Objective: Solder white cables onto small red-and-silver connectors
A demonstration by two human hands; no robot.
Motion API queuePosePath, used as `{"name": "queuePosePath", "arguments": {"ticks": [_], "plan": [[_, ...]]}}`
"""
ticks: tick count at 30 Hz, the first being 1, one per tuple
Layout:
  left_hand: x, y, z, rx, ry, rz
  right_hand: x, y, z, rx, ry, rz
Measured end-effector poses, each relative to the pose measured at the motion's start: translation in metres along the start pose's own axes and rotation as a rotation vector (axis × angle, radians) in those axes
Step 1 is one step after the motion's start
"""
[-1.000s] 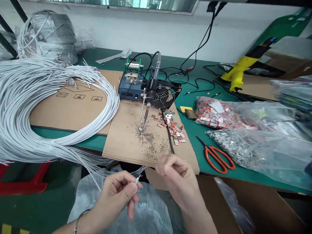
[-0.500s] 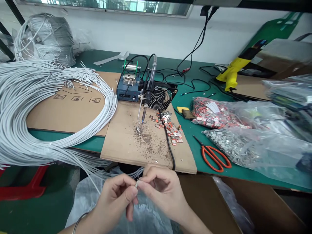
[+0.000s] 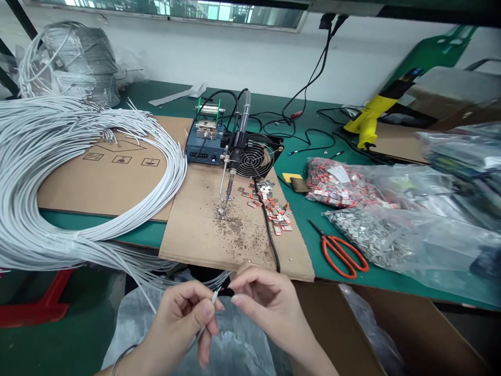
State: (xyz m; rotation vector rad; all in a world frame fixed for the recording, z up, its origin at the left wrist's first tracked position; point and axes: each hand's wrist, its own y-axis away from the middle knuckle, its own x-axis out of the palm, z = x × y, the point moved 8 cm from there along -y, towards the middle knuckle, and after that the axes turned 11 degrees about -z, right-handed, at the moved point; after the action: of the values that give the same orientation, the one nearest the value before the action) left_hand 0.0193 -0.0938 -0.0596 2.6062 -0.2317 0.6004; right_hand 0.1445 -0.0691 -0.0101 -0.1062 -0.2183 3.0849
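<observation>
My left hand (image 3: 187,316) pinches a thin grey cable (image 3: 214,297) close to its end, between thumb and forefinger. Fine wires, one of them reddish, stick out of the cable's tip. Just right of that tip is my right hand (image 3: 270,300), its thumb and forefinger apart with nothing visible between them. Beyond both hands a soldering iron (image 3: 237,152) stands in a holder, tip down, over a cardboard sheet (image 3: 188,230) strewn with dark crumbs and solder bits. Small metal and orange pieces (image 3: 278,214) lie on the sheet's right side.
A large coil of grey cables (image 3: 23,209) covers the left. Behind the iron are a blue soldering station (image 3: 203,149) and a fan (image 3: 256,159). Orange-handled scissors (image 3: 342,253), bags of small parts (image 3: 376,235) and a yellow tool (image 3: 368,120) lie to the right.
My right thumb and forefinger have come off the cable tip and moved apart to the right. The cable's end wires now show in my left hand.
</observation>
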Motion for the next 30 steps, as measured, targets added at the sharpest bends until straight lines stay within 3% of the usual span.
{"name": "queuePosePath", "arguments": {"ticks": [2, 6, 8, 10, 14, 21, 26, 30], "plan": [[-0.015, 0.001, -0.010, 0.063, -0.056, -0.157, -0.011, -0.001, 0.001, -0.058, 0.119, -0.034], [-0.048, 0.001, -0.041, 0.179, -0.076, -0.439, -0.066, -0.019, 0.011, -0.225, 0.611, -0.229], [-0.057, -0.003, -0.050, 0.172, -0.040, -0.501, -0.087, -0.035, 0.012, -0.265, 0.892, -0.216], [-0.060, -0.008, -0.055, 0.159, -0.017, -0.529, -0.098, -0.051, 0.007, -0.265, 1.048, -0.120], [-0.056, -0.017, -0.052, 0.124, -0.026, -0.524, -0.100, -0.074, -0.004, -0.260, 1.098, 0.063], [-0.048, -0.027, -0.047, 0.051, -0.126, -0.459, -0.094, -0.099, -0.012, -0.239, 1.127, 0.236], [-0.049, -0.035, -0.060, 0.042, -0.202, -0.395, -0.090, -0.106, -0.005, -0.217, 1.121, 0.303], [-0.039, -0.052, -0.070, -0.018, -0.259, -0.244, -0.084, -0.098, 0.001, -0.188, 1.080, 0.323]]}}
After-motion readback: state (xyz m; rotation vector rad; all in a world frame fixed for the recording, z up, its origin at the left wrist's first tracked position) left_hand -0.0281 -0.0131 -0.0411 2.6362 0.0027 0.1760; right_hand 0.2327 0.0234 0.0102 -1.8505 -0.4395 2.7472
